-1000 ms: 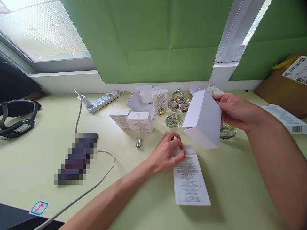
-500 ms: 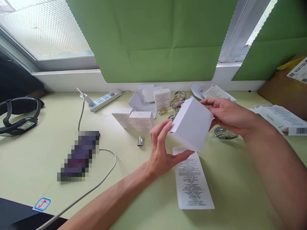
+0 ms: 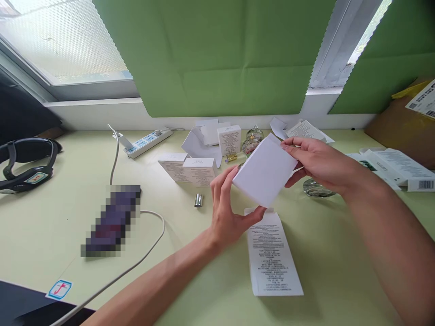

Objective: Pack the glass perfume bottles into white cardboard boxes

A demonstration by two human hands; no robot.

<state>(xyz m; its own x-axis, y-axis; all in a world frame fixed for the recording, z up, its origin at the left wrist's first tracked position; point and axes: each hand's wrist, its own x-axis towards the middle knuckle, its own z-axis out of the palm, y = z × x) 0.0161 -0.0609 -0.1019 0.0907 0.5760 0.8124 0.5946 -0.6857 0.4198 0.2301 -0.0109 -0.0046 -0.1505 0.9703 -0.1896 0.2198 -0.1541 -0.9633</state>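
Between my two hands a plain white cardboard box (image 3: 267, 172) is held tilted above the table. My left hand (image 3: 226, 206) grips its lower left side, thumb at the bottom corner and fingers at the left edge. My right hand (image 3: 309, 160) pinches the upper right edge. Just below lies a flat white carton (image 3: 273, 258) covered in small print. Past the right fingers rests a clear glass bottle (image 3: 317, 188), partly hidden by that hand. A small silver cap (image 3: 198, 200) stands left of my left hand.
Small printed white boxes (image 3: 200, 171) stand behind the cap, with glass bottles (image 3: 253, 138) and a gold cap (image 3: 231, 157) nearby. A power strip (image 3: 149, 142), phone (image 3: 113, 222) and cable (image 3: 149, 251) lie left. Opened cartons (image 3: 404, 165) and a brown box (image 3: 404, 124) sit right.
The white box has shifted slightly left and turned so its broad blank face shows more. Both hands moved a little left with it, keeping their hold.
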